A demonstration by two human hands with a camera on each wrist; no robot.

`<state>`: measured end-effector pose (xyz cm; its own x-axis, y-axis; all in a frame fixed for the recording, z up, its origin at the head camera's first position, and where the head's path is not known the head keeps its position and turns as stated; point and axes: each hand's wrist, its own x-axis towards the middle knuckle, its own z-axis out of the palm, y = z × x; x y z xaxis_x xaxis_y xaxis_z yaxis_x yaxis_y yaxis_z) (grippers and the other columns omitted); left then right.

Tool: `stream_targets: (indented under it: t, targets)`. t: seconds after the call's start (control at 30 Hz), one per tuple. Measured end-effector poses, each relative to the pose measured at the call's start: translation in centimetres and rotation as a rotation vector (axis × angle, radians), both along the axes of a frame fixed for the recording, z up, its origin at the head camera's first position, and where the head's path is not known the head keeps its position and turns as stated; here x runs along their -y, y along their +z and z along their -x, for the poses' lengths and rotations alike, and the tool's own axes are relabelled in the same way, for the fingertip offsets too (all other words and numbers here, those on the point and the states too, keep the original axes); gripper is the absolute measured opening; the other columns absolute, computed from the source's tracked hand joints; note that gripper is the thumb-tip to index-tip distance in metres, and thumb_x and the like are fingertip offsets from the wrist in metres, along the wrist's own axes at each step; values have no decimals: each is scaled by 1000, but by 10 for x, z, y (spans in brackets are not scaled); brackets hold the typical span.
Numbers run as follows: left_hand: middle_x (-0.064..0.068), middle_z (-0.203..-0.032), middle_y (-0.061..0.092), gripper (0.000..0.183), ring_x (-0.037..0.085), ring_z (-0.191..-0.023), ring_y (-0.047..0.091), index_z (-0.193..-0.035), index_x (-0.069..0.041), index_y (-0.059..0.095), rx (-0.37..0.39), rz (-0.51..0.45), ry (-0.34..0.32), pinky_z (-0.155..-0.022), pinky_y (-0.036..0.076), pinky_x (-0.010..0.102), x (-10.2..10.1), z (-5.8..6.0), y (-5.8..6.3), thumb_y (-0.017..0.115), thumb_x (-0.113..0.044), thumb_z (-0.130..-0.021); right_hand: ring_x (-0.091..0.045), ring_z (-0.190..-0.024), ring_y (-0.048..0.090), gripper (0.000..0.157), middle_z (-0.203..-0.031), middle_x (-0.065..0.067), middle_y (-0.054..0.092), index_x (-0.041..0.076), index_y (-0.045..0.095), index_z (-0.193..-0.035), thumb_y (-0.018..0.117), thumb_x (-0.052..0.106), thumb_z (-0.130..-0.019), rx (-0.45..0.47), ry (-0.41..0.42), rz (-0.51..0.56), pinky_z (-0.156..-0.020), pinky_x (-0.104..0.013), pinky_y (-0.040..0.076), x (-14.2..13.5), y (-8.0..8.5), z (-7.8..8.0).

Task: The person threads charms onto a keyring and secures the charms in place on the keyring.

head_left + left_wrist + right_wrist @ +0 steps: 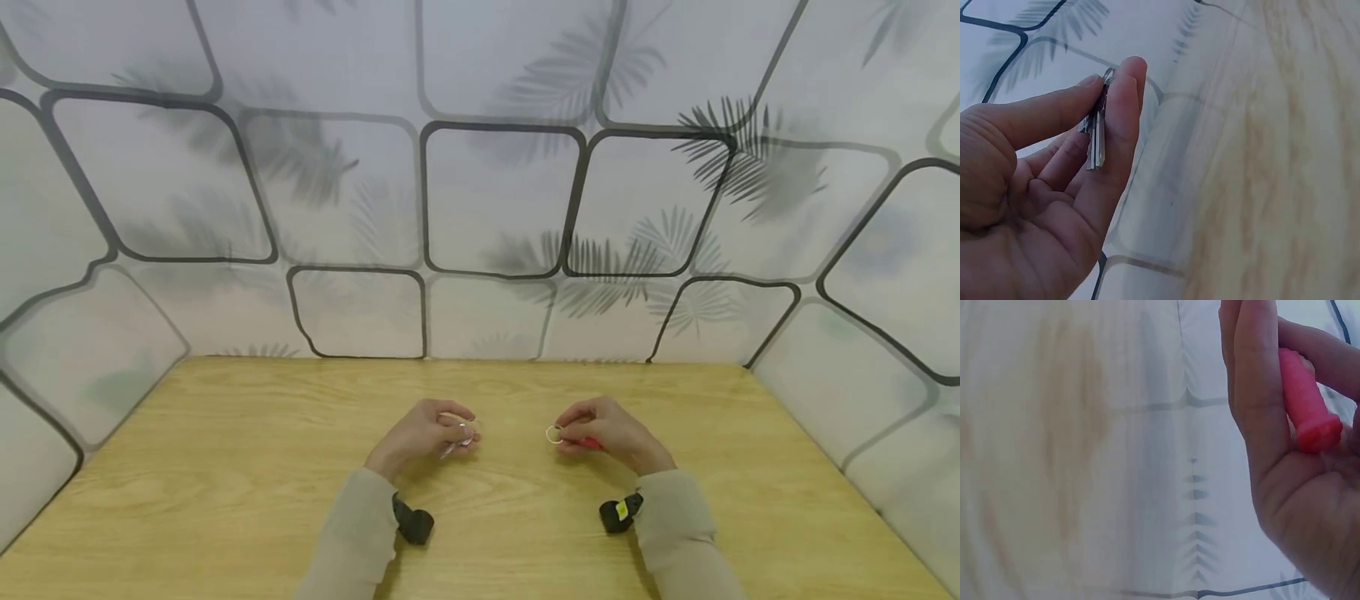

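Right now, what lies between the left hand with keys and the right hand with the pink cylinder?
The head view shows wood-grain tabletop there, with a thin ring protruding from the right hand and a fainter ring at the left hand.

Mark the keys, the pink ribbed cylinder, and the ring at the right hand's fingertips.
Keys (1097,140): left wrist view, on the blades.
Pink ribbed cylinder (1305,394): right wrist view, on the middle of its ribbed side.
Ring (547,434): head view, on the rim's left edge.
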<state>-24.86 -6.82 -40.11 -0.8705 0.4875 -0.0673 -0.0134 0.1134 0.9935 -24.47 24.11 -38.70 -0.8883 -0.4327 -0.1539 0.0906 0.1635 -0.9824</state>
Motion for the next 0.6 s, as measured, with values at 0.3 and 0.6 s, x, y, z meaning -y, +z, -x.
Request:
stream_targets:
  t: [0.3, 0.6]
  targets:
    - [29, -105, 71, 30, 35, -92, 74, -125, 16, 57, -57, -28, -39, -77, 60, 32, -12, -2, 2, 61, 4, -99, -21, -86, 74, 24, -93, -15, 72, -24, 56, -116, 56, -10, -97, -17, 48, 18, -82, -33, 60, 15, 3, -3]
    - [25, -99, 73, 30, 30, -87, 75, -125, 17, 58, -131, -21, -52, -78, 61, 40, -19, -2, 6, 61, 3, -99, -19, -84, 73, 27, -93, -16, 72, -27, 54, -117, 57, -8, -97, -28, 84, 7, -81, -32, 60, 25, 7, -4]
